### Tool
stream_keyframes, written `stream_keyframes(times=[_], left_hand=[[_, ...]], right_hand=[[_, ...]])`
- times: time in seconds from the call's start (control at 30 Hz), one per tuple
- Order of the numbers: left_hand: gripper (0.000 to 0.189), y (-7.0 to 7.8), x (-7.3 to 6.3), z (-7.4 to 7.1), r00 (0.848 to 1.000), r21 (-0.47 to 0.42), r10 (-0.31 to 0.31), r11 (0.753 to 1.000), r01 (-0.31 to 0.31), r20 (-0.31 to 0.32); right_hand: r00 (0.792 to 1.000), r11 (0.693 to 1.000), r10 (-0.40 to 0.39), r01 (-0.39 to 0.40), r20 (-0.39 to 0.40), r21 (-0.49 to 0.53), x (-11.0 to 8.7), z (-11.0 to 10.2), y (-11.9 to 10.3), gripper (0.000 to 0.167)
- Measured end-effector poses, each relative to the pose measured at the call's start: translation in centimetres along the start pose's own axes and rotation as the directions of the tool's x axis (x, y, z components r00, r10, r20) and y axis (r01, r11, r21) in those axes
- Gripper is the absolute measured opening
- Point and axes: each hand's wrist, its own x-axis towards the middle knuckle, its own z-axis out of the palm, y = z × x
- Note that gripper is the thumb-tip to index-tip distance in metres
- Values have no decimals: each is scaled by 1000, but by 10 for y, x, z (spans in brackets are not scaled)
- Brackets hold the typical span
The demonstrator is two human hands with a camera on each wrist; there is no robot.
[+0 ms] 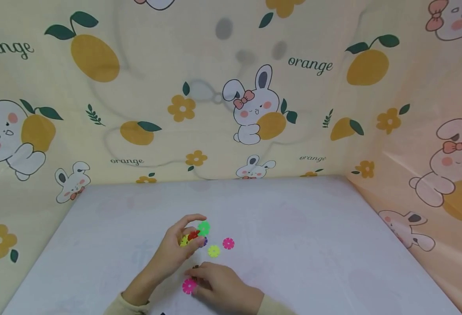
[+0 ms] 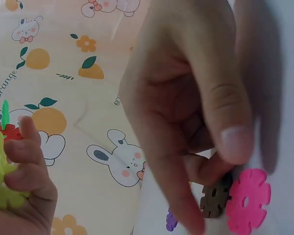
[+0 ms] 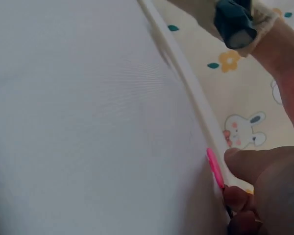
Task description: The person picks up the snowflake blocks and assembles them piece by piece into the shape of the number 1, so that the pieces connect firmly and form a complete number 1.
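My left hand [image 1: 177,243] grips several joined plastic flower-shaped discs. A green disc [image 1: 204,228], a red disc [image 1: 193,235] and a yellow disc [image 2: 7,188] show between its curled fingers and thumb. Just above the tabletop, my right hand [image 1: 224,284] has thumb and fingertips at the edge of a pink flower disc [image 1: 189,286] and seems to pinch it. Against that pink disc, a dark olive-brown disc [image 2: 216,199] shows under the fingers; whether the two are joined I cannot tell. Fingers partly hide the dark disc.
A loose yellow disc [image 1: 213,251] and another pink disc [image 1: 228,243] lie beyond the right hand on the white tabletop [image 1: 313,253]. Near the left thumb shows a blue-purple disc [image 1: 205,241]. A printed rabbit-and-orange cloth [image 1: 215,52] encloses the table's back and sides.
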Motion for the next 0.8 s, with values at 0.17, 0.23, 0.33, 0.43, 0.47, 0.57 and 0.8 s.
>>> stream_keyframes(times=[0.17, 0.23, 0.33, 0.43, 0.47, 0.57, 0.8], left_hand=[[43, -2, 0, 2, 998, 104, 61, 993, -59, -25], [42, -2, 0, 3, 996, 138, 76, 988, -70, -38], [43, -2, 0, 5, 995, 173, 77, 983, -66, -59], [43, -2, 0, 6, 994, 200, 81, 978, -66, -70], [43, -1, 0, 7, 994, 209, 82, 976, -65, -76], [41, -1, -1, 8, 991, 245, 84, 968, -57, -100], [46, -6, -2, 9, 979, 300, 173, 945, -133, -110]], right_hand=[[999, 993, -29, 33, 35, -113, 0, 1, -2, 36], [999, 991, -40, 43, 28, -126, 0, 1, -2, 33], [999, 989, -50, 51, 11, -136, -1, 1, -2, 29], [999, 990, -43, 43, -2, -134, -1, 2, -3, 25], [999, 991, -36, 35, -5, -132, -1, 1, -3, 24], [1000, 997, -5, 5, -9, -81, -1, 1, -3, 21], [994, 970, 113, -110, 0, 215, -2, -8, 3, 11]])
